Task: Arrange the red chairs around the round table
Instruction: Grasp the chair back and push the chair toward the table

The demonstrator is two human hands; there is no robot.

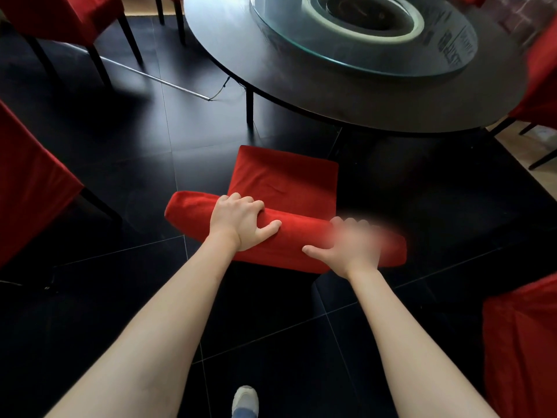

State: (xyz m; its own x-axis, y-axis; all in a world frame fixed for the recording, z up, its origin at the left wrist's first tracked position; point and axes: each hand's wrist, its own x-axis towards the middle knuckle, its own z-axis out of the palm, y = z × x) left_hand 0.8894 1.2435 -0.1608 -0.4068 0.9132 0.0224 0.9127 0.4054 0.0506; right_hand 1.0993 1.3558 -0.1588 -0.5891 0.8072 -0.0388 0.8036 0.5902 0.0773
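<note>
A red fabric-covered chair [283, 182] stands on the black floor right in front of me, its seat pointing toward the round table [229, 55]. Both my hands hold the top of its backrest. My left hand [238, 221] grips the left part, fingers curled over the far side and thumb on the near face. My right hand [349, 248] grips the right part; its fingers are blurred. The dark table with a glass turntable [452, 52] lies beyond the seat, with a gap of floor between.
Other red chairs stand around: one at far left [27, 188], one at upper left [60, 16], one at lower right [521, 342], one at the right edge [542, 86]. A thin metal rod and cable [168, 82] lie on the floor left of the table. My shoe [245, 399] shows below.
</note>
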